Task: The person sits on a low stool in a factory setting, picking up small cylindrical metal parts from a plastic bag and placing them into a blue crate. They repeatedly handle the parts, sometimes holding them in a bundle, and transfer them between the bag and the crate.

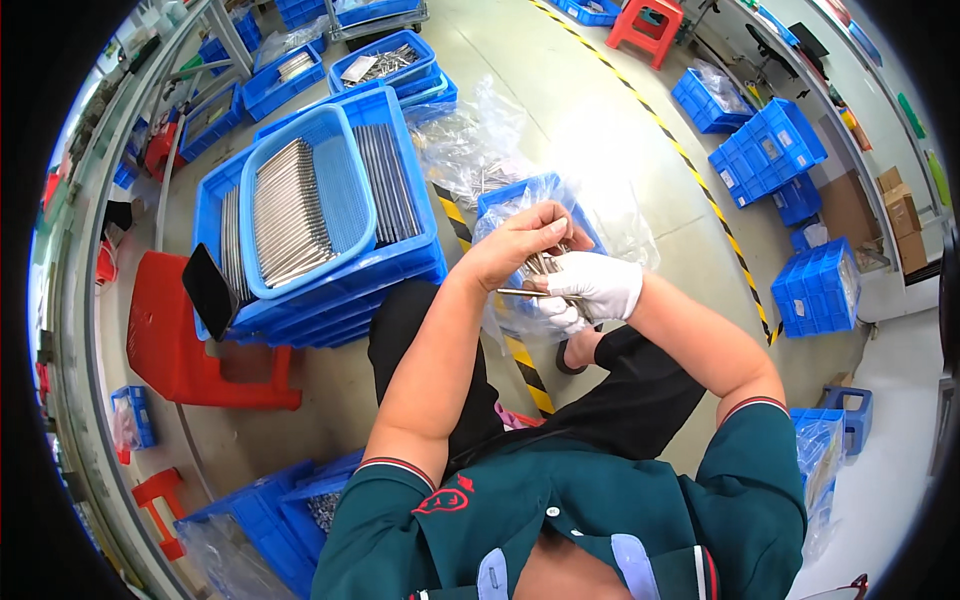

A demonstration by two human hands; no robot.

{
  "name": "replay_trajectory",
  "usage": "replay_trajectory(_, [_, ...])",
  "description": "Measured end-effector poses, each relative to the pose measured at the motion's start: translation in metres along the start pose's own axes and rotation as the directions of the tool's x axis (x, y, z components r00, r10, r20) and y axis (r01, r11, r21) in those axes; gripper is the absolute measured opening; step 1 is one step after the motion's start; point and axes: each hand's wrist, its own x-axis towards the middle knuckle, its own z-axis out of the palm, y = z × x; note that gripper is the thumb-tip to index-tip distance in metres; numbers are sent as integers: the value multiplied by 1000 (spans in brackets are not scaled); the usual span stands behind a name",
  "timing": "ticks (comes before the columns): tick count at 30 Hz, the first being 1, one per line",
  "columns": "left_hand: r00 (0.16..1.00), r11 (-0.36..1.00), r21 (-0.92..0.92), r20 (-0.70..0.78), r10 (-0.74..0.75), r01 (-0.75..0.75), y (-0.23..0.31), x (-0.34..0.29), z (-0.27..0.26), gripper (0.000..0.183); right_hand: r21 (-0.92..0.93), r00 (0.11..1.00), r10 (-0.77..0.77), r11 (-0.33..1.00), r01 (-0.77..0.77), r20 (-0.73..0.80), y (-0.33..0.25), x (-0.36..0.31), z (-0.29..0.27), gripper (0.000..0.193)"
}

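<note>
My bare left hand (515, 245) and my right hand (598, 283) in a white glove meet in front of me. Several short shiny metal rods (541, 266) lie between them, pointing in different directions. The left fingers curl over the rods from above, while the gloved fingers close around them from the right. One rod (517, 292) sticks out to the left below the left hand. Beneath both hands sits a blue bin (520, 190) lined with clear plastic; its contents are mostly hidden by my hands.
On my left, stacked blue crates (425, 215) carry a light blue basket (368, 195) of metal rods and a black phone-like slab (210, 290). A red stool (175, 330) stands beside them. Clear plastic bags (475, 135) lie ahead. More blue crates (768, 150) line the right.
</note>
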Motion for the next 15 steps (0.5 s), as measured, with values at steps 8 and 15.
replay_trajectory(8, [999, 998, 64, 33, 0, -2, 10, -13, -3, 27, 192, 967, -198, 967, 165, 163, 8, -9, 10, 20])
replay_trajectory(15, [977, 965, 174, 40, -208, 198, 10, -16, 8, 27, 250, 964, -204, 955, 158, 168, 16, 3, 12, 15])
